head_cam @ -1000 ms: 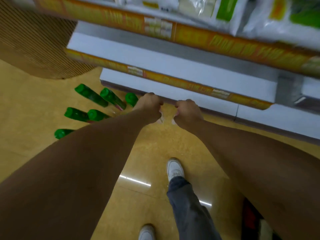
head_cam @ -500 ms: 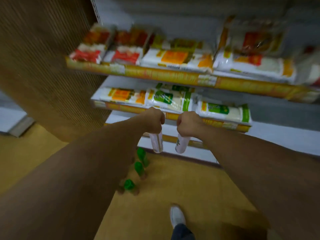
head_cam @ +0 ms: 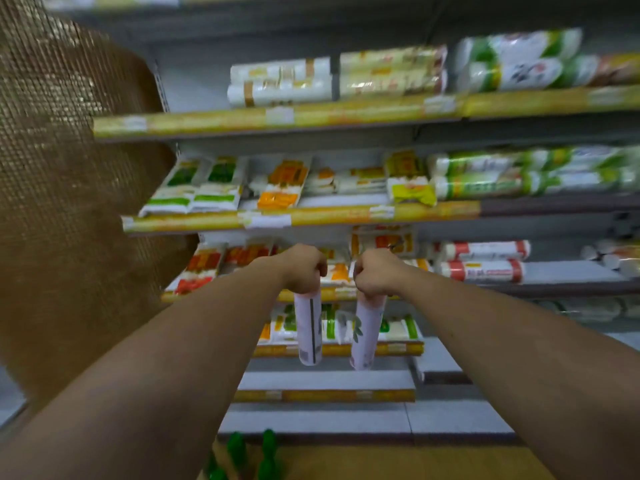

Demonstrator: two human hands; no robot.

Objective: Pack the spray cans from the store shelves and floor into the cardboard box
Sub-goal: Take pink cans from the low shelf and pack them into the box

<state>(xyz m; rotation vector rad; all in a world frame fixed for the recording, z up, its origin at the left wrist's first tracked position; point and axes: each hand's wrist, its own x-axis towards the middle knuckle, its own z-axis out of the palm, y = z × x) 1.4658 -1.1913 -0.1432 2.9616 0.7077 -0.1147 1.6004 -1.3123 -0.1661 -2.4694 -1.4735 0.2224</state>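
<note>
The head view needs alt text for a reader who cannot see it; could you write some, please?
Each hand, left hand and right hand, holds a pale spray can hanging down, left can and right can, before stocked store shelves. Green-capped cans remain on the floor.

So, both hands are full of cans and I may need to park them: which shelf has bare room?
The lowest grey shelves below the orange price strip lie bare, as does the right end of the shelf beside the red-banded rolls. The upper shelves are packed with packets. Green-capped cans crowd the floor at lower left.
</note>
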